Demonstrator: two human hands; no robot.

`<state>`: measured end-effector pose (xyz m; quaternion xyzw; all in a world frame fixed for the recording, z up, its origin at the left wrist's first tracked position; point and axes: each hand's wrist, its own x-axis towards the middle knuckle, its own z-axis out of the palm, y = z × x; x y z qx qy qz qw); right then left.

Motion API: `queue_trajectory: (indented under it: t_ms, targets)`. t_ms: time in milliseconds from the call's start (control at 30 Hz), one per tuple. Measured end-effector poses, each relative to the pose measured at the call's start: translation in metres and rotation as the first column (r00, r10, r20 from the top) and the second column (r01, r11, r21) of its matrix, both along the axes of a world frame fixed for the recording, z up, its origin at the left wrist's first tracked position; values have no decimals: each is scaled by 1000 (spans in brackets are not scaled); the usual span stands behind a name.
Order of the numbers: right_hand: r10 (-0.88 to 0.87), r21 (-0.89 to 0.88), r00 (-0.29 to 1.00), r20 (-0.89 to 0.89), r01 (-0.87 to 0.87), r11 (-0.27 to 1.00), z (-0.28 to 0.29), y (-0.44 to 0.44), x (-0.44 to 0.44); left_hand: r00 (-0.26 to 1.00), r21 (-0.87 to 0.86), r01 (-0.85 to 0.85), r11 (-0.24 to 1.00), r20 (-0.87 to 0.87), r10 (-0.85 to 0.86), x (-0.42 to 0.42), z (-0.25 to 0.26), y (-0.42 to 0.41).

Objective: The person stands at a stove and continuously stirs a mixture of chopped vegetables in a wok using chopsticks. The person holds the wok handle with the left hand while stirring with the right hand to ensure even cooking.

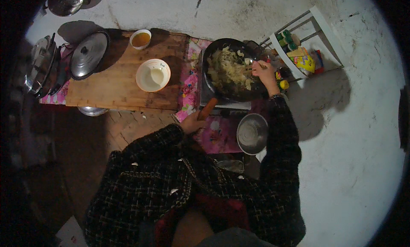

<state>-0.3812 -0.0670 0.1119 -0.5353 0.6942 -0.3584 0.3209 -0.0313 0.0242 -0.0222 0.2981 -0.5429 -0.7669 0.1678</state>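
Observation:
A dark wok (237, 95) sits on the cooker (205, 98), with pale, shredded or sliced food (229, 66) spread across its inside. The wok's brown wooden handle (208, 108) points toward me, and my left hand (192, 122) is closed around it. Over the wok's right side, my right hand (265, 75) grips a cooking utensil (249, 60). Only a small shiny part of that utensil shows by the fingers, so its exact kind cannot be told.
Left of the wok, a wooden board (121, 83) bears a white bowl (153, 75), a bowl of amber liquid (141, 39) and a metal lid (89, 55). A metal bowl (252, 134) stands near my right forearm. Bottles and packets fill a white rack (285, 59) at right.

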Motion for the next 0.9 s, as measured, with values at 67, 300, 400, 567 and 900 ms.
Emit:
queue_trajectory:
  t_ms: [67, 300, 400, 567, 900]
  targets:
    - [-70, -180, 967, -243, 26, 983, -28, -8, 30, 998, -73, 44, 996, 48, -41, 1, 5, -4]
    - [97, 144, 990, 102, -111, 983, 38, 20, 10, 1000, -67, 1, 998, 31, 1, 4, 8, -1]
    - [142, 150, 990, 13, -143, 978, 68, 35, 29, 1000, -40, 7, 999, 26, -6, 5, -4, -3]
    - [475, 2, 848, -235, -488, 873, 51, 67, 102, 997, -52, 54, 997, 56, -51, 6, 12, -5]
    - [-166, 205, 981, -96, 182, 962, 48, 67, 6, 997, -33, -20, 999, 68, 22, 4, 1, 0]
